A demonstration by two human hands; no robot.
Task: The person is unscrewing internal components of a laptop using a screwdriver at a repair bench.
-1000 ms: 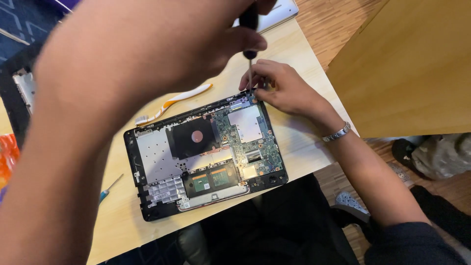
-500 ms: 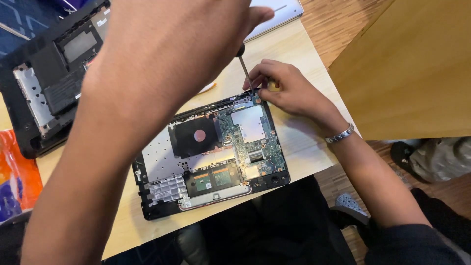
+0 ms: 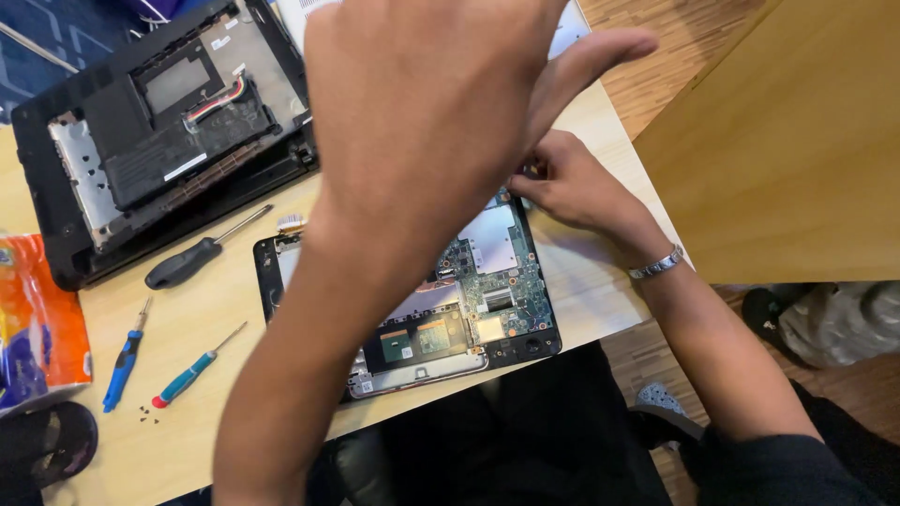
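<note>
Left hand: your left hand point(image 3: 441, 122) is raised close to the camera above the open laptop point(image 3: 469, 300), fingers loosely spread, holding nothing, thumb pointing away to the right.
Right hand: your right hand point(image 3: 572, 183) rests at the laptop's far right corner, fingers curled together on something there; what they pinch is hidden, cannot tell.
Wrist: a metal bracelet point(image 3: 656, 265) sits on your right wrist, just right of the laptop.
Laptop: lies flat on the tabletop point(image 3: 234, 394) at its near edge, circuit board up, much of it covered by your left forearm.
Case: a black laptop base point(image 3: 159, 131), inside up, lies beyond the laptop to its left, apart from it.
Black screwdriver: point(image 3: 202, 251) lies between the case and the laptop, just left of the laptop's far corner.
Small screwdrivers: a blue one point(image 3: 124, 365) and a teal, red-tipped one point(image 3: 192, 370) lie left of the laptop, well apart from it.
Screws: a few tiny ones point(image 3: 150, 410) beside the teal handle's end.
Packet: an orange packet point(image 3: 37, 319) farthest left of the laptop.
</note>
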